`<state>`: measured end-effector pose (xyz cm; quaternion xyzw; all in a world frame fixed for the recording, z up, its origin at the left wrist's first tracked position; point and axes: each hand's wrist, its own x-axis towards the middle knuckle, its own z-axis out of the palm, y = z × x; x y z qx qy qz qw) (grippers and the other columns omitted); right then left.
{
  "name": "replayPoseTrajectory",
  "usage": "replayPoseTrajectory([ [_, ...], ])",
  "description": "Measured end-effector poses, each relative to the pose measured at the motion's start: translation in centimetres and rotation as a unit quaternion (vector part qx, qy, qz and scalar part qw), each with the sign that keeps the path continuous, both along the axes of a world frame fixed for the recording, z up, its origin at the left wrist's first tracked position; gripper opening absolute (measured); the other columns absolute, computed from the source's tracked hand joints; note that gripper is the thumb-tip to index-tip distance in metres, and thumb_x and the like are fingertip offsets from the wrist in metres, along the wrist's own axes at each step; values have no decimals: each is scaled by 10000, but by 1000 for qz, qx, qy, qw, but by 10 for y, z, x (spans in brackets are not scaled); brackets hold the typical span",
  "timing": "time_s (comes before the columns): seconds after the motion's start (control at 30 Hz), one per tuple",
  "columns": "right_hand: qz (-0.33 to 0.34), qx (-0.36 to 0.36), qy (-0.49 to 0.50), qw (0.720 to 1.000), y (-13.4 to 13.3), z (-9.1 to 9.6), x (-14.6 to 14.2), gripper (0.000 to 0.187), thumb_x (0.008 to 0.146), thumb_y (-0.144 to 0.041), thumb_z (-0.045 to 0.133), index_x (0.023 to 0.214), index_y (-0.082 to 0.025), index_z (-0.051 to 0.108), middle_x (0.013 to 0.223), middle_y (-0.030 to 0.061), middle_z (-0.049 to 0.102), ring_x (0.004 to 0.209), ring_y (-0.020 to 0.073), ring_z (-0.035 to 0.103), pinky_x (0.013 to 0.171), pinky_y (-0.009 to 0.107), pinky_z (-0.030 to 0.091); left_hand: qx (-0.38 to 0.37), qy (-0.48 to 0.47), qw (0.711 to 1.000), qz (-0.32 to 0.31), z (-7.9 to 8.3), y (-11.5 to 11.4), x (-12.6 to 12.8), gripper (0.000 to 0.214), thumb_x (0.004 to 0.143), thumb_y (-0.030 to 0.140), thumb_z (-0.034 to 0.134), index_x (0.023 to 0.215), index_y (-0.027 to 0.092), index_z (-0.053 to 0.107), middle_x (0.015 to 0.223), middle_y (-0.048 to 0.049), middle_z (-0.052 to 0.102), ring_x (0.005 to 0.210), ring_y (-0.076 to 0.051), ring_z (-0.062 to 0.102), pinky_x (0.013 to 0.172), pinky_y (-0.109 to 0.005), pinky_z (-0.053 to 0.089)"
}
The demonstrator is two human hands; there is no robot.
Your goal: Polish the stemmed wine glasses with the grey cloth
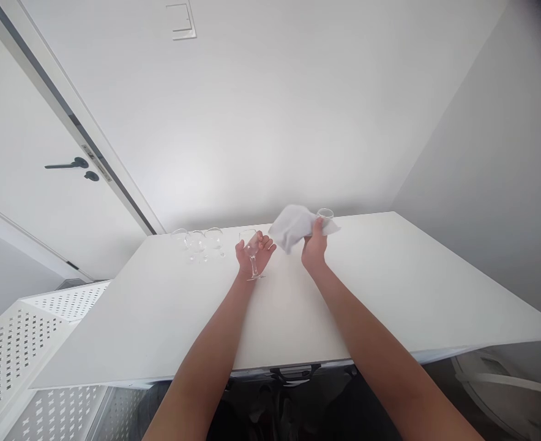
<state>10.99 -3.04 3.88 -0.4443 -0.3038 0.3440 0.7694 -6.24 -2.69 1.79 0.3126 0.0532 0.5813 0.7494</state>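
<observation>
A clear stemmed glass (253, 264) rests upright against the palm of my left hand (257, 256), its bowl between thumb and curled fingers. The glass's foot overlaps my wrist. In my right hand (315, 248) a white cloth (291, 226) is gripped, thumb on top, and it spreads toward my left hand. The round rim of a second clear glass (325, 212) shows above the cloth beside my right thumb; cloth and fingers hide its lower part. At the left back of the table, several clear glasses (197, 241) stand close together.
The white tabletop (344, 294) reaches back to the wall. A white perforated unit (8, 361) sits below its left edge, near a door with a dark handle (66, 164). Beneath the right front edge is a rounded pale object (504, 392).
</observation>
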Motion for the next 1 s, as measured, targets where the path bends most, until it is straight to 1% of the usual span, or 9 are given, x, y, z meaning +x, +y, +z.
replayPoseTrajectory([
  [0.1,80,25,-213,974,-6,0,-2,368,940,-547,550,1114,-232,626,1019,60,696,959,225,644,846,363,517,14,30,999,-24,-3,0,-1,598,718,795,631,785,226,461,638,31,336,599,-148,369,660,-347,360],
  [0.27,274,30,-470,839,-12,-3,-4,108,821,-274,564,730,-226,596,713,-7,617,694,169,524,690,298,422,-9,81,994,-79,-15,5,-6,673,640,869,631,807,237,471,594,29,343,584,-178,415,685,-378,369],
  [0.43,384,-51,-342,856,-19,8,-1,266,849,-424,637,710,-199,603,703,-2,609,694,160,538,644,272,419,-97,129,972,-172,-33,10,-9,713,586,938,590,786,266,464,495,62,255,463,-173,362,617,-399,360],
  [0.53,515,-137,-212,819,-22,13,1,339,809,-522,723,796,-191,652,779,57,671,745,208,620,650,306,483,-119,169,958,-196,-41,11,-3,696,556,917,636,774,277,472,465,68,248,421,-180,363,580,-414,363],
  [0.6,499,-176,-211,822,-20,9,0,345,808,-526,733,897,-198,677,853,76,699,780,225,643,671,327,506,-105,198,950,-216,-42,10,1,665,547,866,690,772,276,483,464,53,291,426,-193,390,566,-415,360],
  [0.7,333,-194,-344,856,-14,-4,-5,421,797,-438,749,1153,-234,652,935,59,695,827,228,635,717,339,506,-20,230,926,-300,-39,8,3,633,486,748,800,751,261,495,484,23,363,453,-193,420,572,-395,339],
  [0.8,214,-114,-487,839,-8,-14,-7,565,771,-295,727,1318,-256,592,1133,85,647,965,242,619,795,352,503,99,204,916,-330,-31,5,2,656,403,669,876,742,234,522,512,12,390,489,-167,422,609,-381,334],
  [0.9,157,2,-572,805,-5,-15,-5,407,805,-213,633,1209,-257,667,1255,102,592,1104,259,574,862,364,492,109,168,957,-212,-21,2,1,650,465,713,843,771,228,537,566,15,390,544,-153,404,630,-368,352],
  [1.0,205,11,-606,768,-4,-15,-1,201,906,-269,562,1021,-246,726,1083,95,666,1056,266,592,892,388,483,31,127,991,-36,-10,0,1,593,601,744,763,830,240,549,645,12,396,610,-167,414,646,-359,391],
])
